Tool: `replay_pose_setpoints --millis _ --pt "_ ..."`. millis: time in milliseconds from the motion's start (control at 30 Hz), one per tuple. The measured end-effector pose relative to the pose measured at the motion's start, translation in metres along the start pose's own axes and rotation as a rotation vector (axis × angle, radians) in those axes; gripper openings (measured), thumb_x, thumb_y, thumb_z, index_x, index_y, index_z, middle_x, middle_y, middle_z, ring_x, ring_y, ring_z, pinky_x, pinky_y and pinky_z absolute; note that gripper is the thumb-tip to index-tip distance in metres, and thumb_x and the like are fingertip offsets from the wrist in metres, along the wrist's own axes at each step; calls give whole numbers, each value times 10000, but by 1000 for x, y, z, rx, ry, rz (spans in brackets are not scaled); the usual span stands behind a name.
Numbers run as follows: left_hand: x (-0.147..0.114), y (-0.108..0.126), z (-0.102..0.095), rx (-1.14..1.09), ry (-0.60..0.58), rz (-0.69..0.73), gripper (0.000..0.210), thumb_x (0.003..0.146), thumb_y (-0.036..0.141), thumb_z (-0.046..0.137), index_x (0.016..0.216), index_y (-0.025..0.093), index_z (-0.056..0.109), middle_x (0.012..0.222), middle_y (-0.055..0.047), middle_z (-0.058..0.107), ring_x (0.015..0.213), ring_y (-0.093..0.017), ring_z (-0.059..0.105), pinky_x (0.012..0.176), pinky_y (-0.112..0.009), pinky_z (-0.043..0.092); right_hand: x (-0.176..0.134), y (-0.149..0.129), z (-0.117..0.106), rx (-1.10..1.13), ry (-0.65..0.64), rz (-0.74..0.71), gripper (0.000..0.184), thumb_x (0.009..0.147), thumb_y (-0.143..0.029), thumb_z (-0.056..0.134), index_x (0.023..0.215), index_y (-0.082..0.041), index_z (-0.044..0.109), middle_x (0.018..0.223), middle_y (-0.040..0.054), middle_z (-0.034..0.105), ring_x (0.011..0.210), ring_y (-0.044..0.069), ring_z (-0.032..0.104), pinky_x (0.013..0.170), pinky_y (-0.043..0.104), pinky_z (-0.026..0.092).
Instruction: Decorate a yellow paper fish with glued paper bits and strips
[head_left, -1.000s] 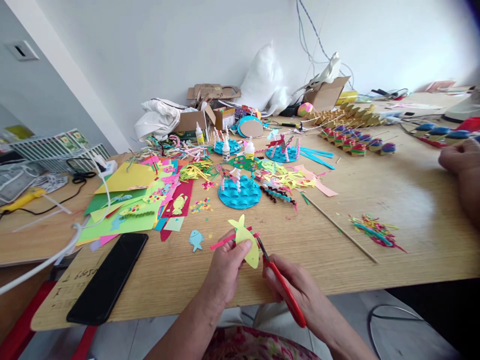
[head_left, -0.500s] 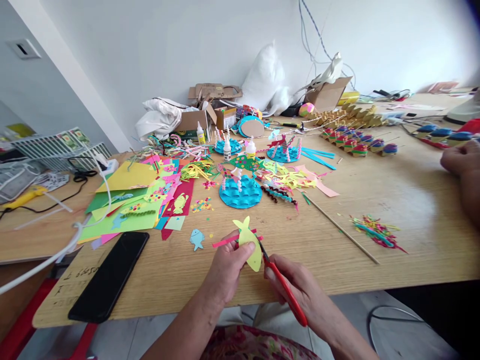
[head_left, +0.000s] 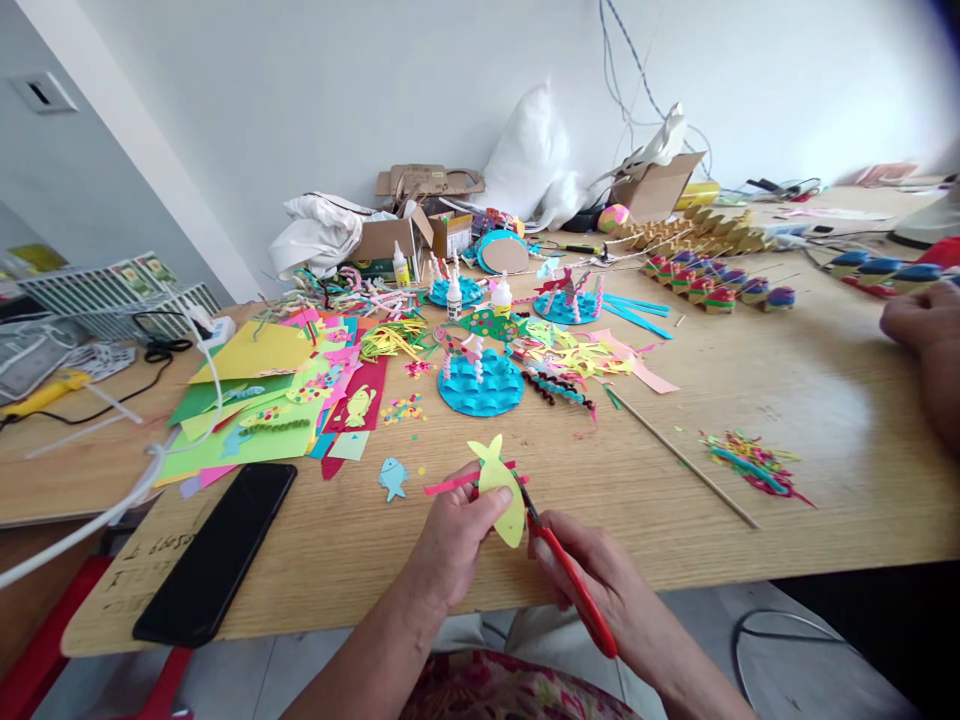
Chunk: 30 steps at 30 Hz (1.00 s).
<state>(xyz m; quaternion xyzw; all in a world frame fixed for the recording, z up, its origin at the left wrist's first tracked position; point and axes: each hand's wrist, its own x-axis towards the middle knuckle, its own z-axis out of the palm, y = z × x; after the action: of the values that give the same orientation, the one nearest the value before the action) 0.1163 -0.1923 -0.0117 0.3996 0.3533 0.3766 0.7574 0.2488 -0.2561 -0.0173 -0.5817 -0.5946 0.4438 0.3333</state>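
Observation:
My left hand (head_left: 461,530) pinches a yellow-green paper fish (head_left: 495,478), its forked tail pointing away from me. A narrow red paper strip (head_left: 452,482) passes beneath the fish and sticks out on both sides. My right hand (head_left: 589,565) is closed round red-handled scissors (head_left: 574,575), whose blades meet the fish's right edge at the strip. How far the blades are apart I cannot make out. On the table left of my hands lies a small light-blue paper fish (head_left: 392,479). Beyond them stands a blue scalloped disc (head_left: 481,388) bearing paper fish and curled pink strips.
A black phone (head_left: 217,555) and a stack of coloured paper (head_left: 251,360) lie at left. A wooden stick (head_left: 679,455) and a pile of thin scraps (head_left: 754,465) are at right. Glue bottles (head_left: 454,298) stand behind the disc. Another person's hand (head_left: 926,320) rests at the right edge.
The paper fish has turned very slightly in my left hand, its nose a little lower. Both hands otherwise keep their places, and the scissors stay at the fish's edge.

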Motion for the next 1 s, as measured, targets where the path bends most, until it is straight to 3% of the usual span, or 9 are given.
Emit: replay_pose_setpoints --millis 433,667,1000 --pt "-1 2 2 1 35 -29 223 611 292 634 765 142 574 631 11 512 576 -94 440 569 -217 344 -2 3 1 5 17 13 388 854 -464 357 579 -191 377 498 -48 413 482 88 367 451 220 276" --pt "0 1 -2 15 10 -7 195 621 291 631 683 148 513 601 22 477 559 -87 420 554 -210 331 0 5 2 -1 27 21 399 833 -488 376 566 -192 371 471 -49 407 458 83 364 421 209 272" --pt "-1 3 -4 64 35 79 180 694 314 594 751 157 529 648 26 441 590 -82 384 560 -194 317 0 4 3 -16 32 29 388 832 -483 378 580 -189 401 481 -45 413 464 86 371 416 205 276"
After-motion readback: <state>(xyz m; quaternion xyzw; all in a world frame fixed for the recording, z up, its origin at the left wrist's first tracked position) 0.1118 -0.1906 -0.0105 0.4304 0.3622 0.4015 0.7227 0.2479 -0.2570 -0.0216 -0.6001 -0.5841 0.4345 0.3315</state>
